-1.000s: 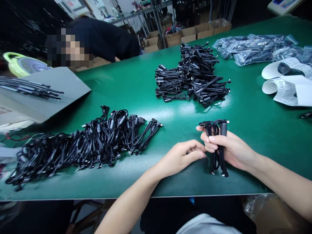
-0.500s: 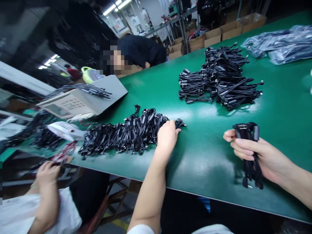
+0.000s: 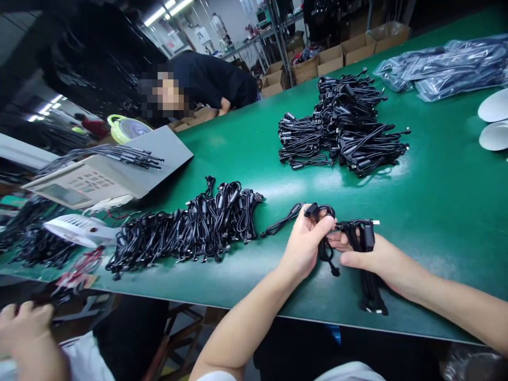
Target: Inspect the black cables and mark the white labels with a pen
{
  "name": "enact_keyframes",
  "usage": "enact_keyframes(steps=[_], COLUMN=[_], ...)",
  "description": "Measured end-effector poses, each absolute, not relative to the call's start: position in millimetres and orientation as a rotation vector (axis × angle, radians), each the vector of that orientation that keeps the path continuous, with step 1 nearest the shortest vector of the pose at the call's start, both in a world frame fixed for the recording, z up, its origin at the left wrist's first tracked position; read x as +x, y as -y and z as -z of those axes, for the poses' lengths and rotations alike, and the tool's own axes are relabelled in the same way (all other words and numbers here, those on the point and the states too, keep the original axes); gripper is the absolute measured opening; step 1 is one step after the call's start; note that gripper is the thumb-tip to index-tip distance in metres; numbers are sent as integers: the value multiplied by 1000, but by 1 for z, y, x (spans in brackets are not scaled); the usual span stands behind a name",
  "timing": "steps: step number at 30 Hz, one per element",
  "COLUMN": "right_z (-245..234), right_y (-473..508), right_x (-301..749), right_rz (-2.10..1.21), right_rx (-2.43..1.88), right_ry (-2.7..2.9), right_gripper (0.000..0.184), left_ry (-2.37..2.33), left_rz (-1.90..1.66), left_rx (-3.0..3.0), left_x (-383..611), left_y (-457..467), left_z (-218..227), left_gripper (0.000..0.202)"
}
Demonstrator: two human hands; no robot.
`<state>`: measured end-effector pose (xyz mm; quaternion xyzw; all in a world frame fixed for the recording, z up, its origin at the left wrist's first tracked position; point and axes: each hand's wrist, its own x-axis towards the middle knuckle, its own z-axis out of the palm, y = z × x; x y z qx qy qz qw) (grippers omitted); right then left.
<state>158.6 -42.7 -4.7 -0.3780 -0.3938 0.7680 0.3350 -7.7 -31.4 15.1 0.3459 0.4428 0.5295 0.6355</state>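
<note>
My left hand [image 3: 304, 246] is closed on a looped black cable [image 3: 326, 248]. Its connector [image 3: 311, 210] pokes above my fingers, one length trails left across the mat, and a plug end hangs below. My right hand [image 3: 377, 259] grips a folded bundle of black cables [image 3: 370, 283], with a cylindrical ferrite bead [image 3: 369, 235] standing just above my thumb. The bundle's ends hang close to the table edge. My hands are just beside each other, over a green work mat [image 3: 436, 211].

Just left lies a long heap of black cables [image 3: 178, 227]; a second heap [image 3: 341, 121] sits farther ahead. Beyond it, clear plastic bags [image 3: 440, 69] hold something dark, hard to make out through the film. Two white curved pieces [image 3: 494, 121] are cut off by the right edge.

On the left, more cables [image 3: 107, 156] lie across a grey cover [image 3: 166, 151] beside a beige keypad unit [image 3: 75, 182], its markings too small to read. A co-worker's hand [image 3: 27, 328] is cut off at lower left. Farther off, a person in a dark shirt [image 3: 206, 79] leans over by the table, and open cardboard boxes [image 3: 317, 61] stand in a row.
</note>
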Motion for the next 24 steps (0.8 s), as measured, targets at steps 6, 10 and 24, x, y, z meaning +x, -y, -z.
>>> enact_keyframes(steps=[6, 10, 24], right_z=[5, -3, -13], right_y=[46, 45, 41], right_x=[149, 156, 170], right_rz=[-1835, -1929, -2084], right_rx=[-1097, -1041, -1004], right_ry=[1045, 974, 1086], right_gripper=[41, 35, 23], left_ry=[-887, -827, -910], left_rz=[-1149, -1110, -898], left_rx=[819, 832, 814], left_x=[-11, -20, -23], left_y=[38, 35, 25], left_z=[-18, -21, -11], left_gripper=[38, 29, 40])
